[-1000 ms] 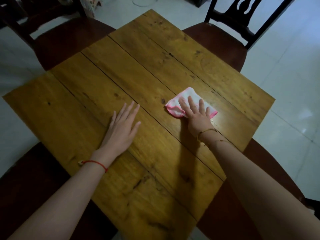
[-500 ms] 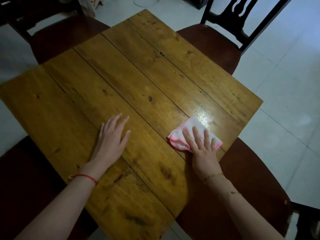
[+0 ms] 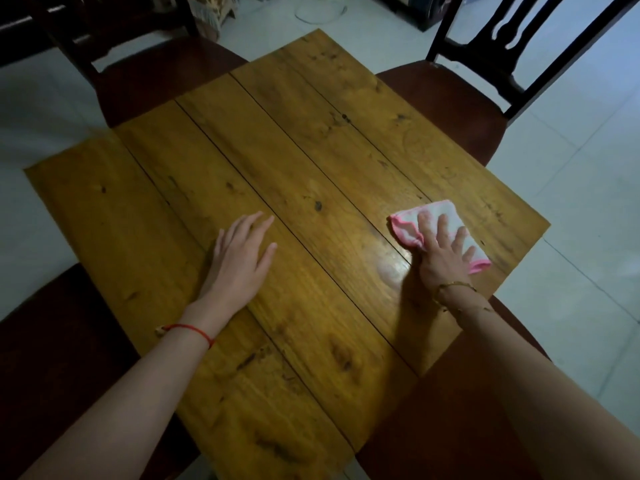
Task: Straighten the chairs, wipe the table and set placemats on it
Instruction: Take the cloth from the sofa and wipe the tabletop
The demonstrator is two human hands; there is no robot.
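Observation:
A square table [image 3: 311,161] of yellow-brown planks fills the middle of the view. A small white cloth with pink edging [image 3: 415,220] lies near the table's right corner, and my right hand [image 3: 445,252] presses flat on it with fingers spread. My left hand [image 3: 240,259] rests palm down on the bare wood near the middle, fingers apart, holding nothing. A wet sheen shows on the planks just left of the cloth. No placemats are in view.
Four dark wooden chairs surround the table: far left [image 3: 145,74], far right [image 3: 460,102] with a slatted back, near left [image 3: 52,341] and near right [image 3: 450,410]. Pale tiled floor [image 3: 588,202] lies all around. A box and a cable lie on the floor beyond.
My right hand slid the cloth from the table's middle toward the near right edge, then back out toward the right corner. My left hand stayed flat on the wood.

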